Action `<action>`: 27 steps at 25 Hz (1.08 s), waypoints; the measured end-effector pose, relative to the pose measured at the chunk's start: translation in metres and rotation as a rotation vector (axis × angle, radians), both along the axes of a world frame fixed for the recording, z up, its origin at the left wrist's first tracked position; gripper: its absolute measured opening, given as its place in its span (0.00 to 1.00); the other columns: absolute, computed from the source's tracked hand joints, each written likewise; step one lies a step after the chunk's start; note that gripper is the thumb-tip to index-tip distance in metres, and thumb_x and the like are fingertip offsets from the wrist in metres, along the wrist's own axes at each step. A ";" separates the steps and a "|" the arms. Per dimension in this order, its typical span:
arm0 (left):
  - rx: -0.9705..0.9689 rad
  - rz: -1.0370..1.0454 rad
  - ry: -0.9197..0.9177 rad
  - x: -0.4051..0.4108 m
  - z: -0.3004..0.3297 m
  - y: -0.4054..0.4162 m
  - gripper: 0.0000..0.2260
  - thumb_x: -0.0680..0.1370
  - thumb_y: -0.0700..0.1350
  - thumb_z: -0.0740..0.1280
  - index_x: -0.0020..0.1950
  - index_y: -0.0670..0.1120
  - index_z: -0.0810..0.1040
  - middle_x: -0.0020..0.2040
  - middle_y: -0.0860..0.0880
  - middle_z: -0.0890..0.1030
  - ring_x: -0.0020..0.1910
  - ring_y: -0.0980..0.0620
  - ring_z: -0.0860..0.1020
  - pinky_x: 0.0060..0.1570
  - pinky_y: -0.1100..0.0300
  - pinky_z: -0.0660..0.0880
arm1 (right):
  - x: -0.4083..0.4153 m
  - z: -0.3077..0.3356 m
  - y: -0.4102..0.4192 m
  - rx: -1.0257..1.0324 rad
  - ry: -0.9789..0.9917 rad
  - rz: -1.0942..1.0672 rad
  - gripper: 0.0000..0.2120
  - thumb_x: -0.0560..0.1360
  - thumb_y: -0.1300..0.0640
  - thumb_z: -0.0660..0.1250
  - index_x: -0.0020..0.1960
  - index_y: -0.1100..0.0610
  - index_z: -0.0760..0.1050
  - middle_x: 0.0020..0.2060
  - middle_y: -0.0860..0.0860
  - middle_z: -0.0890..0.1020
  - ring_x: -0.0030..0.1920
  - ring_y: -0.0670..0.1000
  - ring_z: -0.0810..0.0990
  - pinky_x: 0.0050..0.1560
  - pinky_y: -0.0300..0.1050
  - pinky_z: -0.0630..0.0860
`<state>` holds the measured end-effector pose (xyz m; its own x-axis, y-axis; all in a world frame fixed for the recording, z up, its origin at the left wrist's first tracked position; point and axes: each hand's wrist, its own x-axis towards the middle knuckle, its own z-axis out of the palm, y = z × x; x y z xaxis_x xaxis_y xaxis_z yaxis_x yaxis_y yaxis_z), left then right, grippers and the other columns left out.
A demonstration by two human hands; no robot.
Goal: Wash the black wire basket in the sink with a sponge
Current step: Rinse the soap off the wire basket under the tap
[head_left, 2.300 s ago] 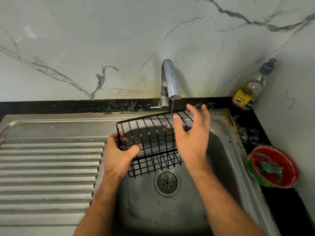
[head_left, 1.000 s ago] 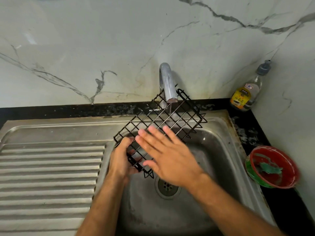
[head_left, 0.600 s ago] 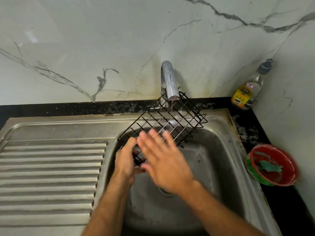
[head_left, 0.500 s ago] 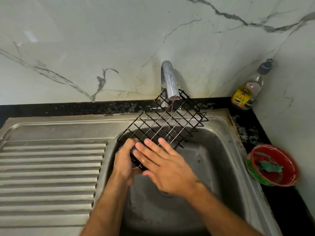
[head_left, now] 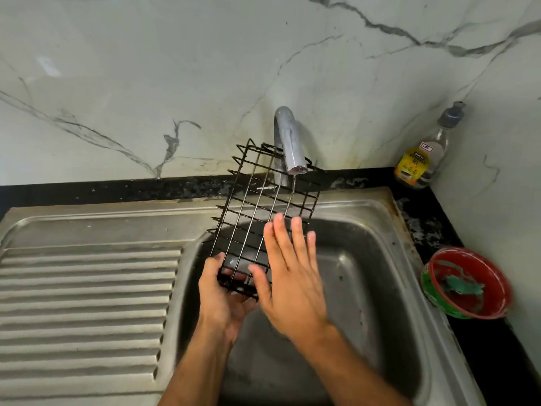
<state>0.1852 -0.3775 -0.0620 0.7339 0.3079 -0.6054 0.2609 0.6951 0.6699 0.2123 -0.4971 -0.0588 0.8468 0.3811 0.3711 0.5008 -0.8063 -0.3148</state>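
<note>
The black wire basket (head_left: 257, 212) is held tilted over the sink (head_left: 377, 268), its near end low over the basin and its far end raised at 12 o'clock, up against the tap (head_left: 288, 145). The spout crosses in front of the basket's top wires, hiding part of them, and a thin thread of water, hard to make out, falls from the spout through the grid. The left hand (head_left: 224, 297) grips the basket's near end from below, fingers curled round the bottom wires; the fingertips are lost behind the mesh. The right hand (head_left: 288, 273) lies flat on the basket's near right part with fingers straight and slightly spread, covering the wires there; it is a little blurred, and whether the palm touches the wires cannot be told. The drain is hidden beneath the hands. Open basin lies at 3 o'clock of the hands up to the sink's right wall, and a ribbed drainboard (head_left: 87, 303) stretches to 9 o'clock. At 2 o'clock a dish gel bottle (head_left: 421, 156) stands in the wall corner. At 3 o'clock on the black counter (head_left: 424, 221) sits a red bowl (head_left: 483, 300) holding something green, perhaps a scrubber; its nature is unclear.
</note>
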 end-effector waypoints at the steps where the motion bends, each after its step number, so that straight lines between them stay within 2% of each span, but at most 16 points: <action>1: -0.027 0.021 0.004 -0.001 0.000 -0.002 0.18 0.77 0.59 0.62 0.49 0.46 0.81 0.40 0.45 0.81 0.41 0.43 0.82 0.47 0.47 0.77 | 0.008 0.003 -0.002 0.002 0.011 -0.021 0.32 0.83 0.41 0.52 0.81 0.55 0.52 0.81 0.53 0.48 0.81 0.56 0.42 0.78 0.63 0.49; 3: -0.016 0.076 0.023 -0.001 0.001 -0.009 0.16 0.76 0.59 0.63 0.42 0.46 0.77 0.35 0.45 0.78 0.38 0.42 0.81 0.46 0.44 0.79 | 0.026 0.016 -0.001 -0.004 0.055 -0.079 0.33 0.82 0.38 0.49 0.82 0.52 0.47 0.81 0.52 0.45 0.80 0.58 0.40 0.78 0.63 0.46; 5: -0.025 0.121 0.061 0.001 0.005 -0.021 0.15 0.76 0.58 0.64 0.41 0.47 0.72 0.34 0.45 0.75 0.36 0.43 0.79 0.41 0.44 0.80 | 0.040 0.025 0.006 -0.050 0.075 -0.153 0.35 0.82 0.36 0.47 0.82 0.51 0.44 0.81 0.53 0.44 0.80 0.61 0.39 0.78 0.65 0.46; 8: -0.074 0.203 0.062 0.008 0.007 -0.032 0.13 0.77 0.56 0.65 0.40 0.48 0.71 0.35 0.47 0.76 0.34 0.46 0.78 0.37 0.53 0.79 | 0.038 0.026 0.020 -0.082 0.063 -0.200 0.36 0.82 0.38 0.48 0.82 0.57 0.44 0.81 0.57 0.44 0.80 0.63 0.39 0.77 0.65 0.46; 10: -0.114 0.230 -0.012 0.010 0.003 -0.032 0.13 0.78 0.54 0.63 0.37 0.49 0.71 0.35 0.49 0.78 0.33 0.51 0.80 0.37 0.58 0.77 | 0.019 0.012 0.020 -0.118 0.051 -0.124 0.36 0.82 0.40 0.49 0.81 0.60 0.45 0.81 0.58 0.45 0.80 0.60 0.40 0.78 0.64 0.47; 13: -0.138 0.220 -0.127 0.002 0.001 -0.031 0.14 0.79 0.53 0.61 0.43 0.45 0.80 0.43 0.46 0.84 0.39 0.50 0.84 0.40 0.60 0.80 | -0.019 -0.007 0.005 -0.244 0.001 0.110 0.33 0.82 0.41 0.50 0.81 0.59 0.51 0.81 0.58 0.49 0.81 0.57 0.45 0.77 0.63 0.52; 15: -0.163 0.232 -0.118 -0.004 0.005 -0.031 0.14 0.78 0.54 0.62 0.44 0.45 0.80 0.46 0.45 0.84 0.40 0.48 0.85 0.40 0.57 0.81 | -0.012 -0.001 -0.003 -0.290 -0.033 0.233 0.32 0.82 0.41 0.50 0.81 0.56 0.53 0.81 0.56 0.50 0.81 0.55 0.46 0.77 0.61 0.52; 17: -0.187 0.269 -0.050 -0.009 0.006 -0.031 0.17 0.78 0.57 0.62 0.47 0.44 0.81 0.46 0.46 0.82 0.40 0.46 0.84 0.39 0.53 0.82 | 0.019 0.017 -0.006 -0.295 -0.060 0.276 0.32 0.82 0.38 0.48 0.82 0.51 0.50 0.81 0.53 0.48 0.81 0.56 0.45 0.77 0.63 0.51; 19: -0.150 0.239 0.025 -0.013 0.005 -0.032 0.18 0.75 0.60 0.65 0.52 0.46 0.76 0.48 0.43 0.77 0.44 0.41 0.81 0.39 0.44 0.82 | 0.052 0.039 -0.010 -0.125 0.069 0.148 0.33 0.82 0.35 0.49 0.81 0.45 0.41 0.80 0.49 0.38 0.80 0.58 0.38 0.76 0.69 0.46; 21: -0.115 0.172 0.084 -0.018 0.002 -0.038 0.17 0.75 0.60 0.66 0.54 0.49 0.72 0.46 0.42 0.73 0.48 0.38 0.78 0.42 0.39 0.82 | 0.068 0.054 -0.014 0.278 0.273 0.018 0.39 0.80 0.38 0.58 0.81 0.43 0.37 0.79 0.45 0.32 0.79 0.53 0.36 0.77 0.65 0.48; 23: -0.132 0.127 0.104 -0.022 -0.003 -0.045 0.20 0.72 0.60 0.68 0.53 0.47 0.69 0.43 0.43 0.72 0.48 0.37 0.78 0.41 0.38 0.82 | 0.062 0.058 -0.016 0.663 0.423 -0.133 0.48 0.76 0.44 0.70 0.81 0.44 0.38 0.80 0.45 0.35 0.74 0.40 0.42 0.76 0.51 0.51; 24: -0.142 0.114 0.102 -0.024 -0.007 -0.047 0.23 0.69 0.61 0.69 0.54 0.47 0.69 0.43 0.42 0.72 0.48 0.37 0.78 0.40 0.38 0.81 | 0.058 0.058 -0.017 0.783 0.520 -0.231 0.52 0.73 0.43 0.74 0.81 0.42 0.38 0.80 0.46 0.38 0.73 0.38 0.44 0.74 0.46 0.50; 25: -0.150 0.103 0.099 -0.026 -0.011 -0.048 0.25 0.67 0.61 0.69 0.55 0.46 0.70 0.44 0.40 0.72 0.48 0.36 0.78 0.39 0.39 0.81 | 0.054 0.055 -0.019 0.868 0.637 -0.309 0.56 0.69 0.41 0.77 0.80 0.40 0.39 0.81 0.47 0.42 0.74 0.40 0.47 0.73 0.46 0.50; 27: -0.126 0.097 0.112 -0.031 -0.021 -0.043 0.28 0.66 0.61 0.69 0.58 0.45 0.73 0.50 0.38 0.73 0.49 0.35 0.78 0.40 0.39 0.80 | 0.051 0.045 -0.024 0.932 0.833 -0.344 0.59 0.63 0.37 0.79 0.79 0.37 0.41 0.81 0.48 0.54 0.78 0.49 0.57 0.76 0.54 0.56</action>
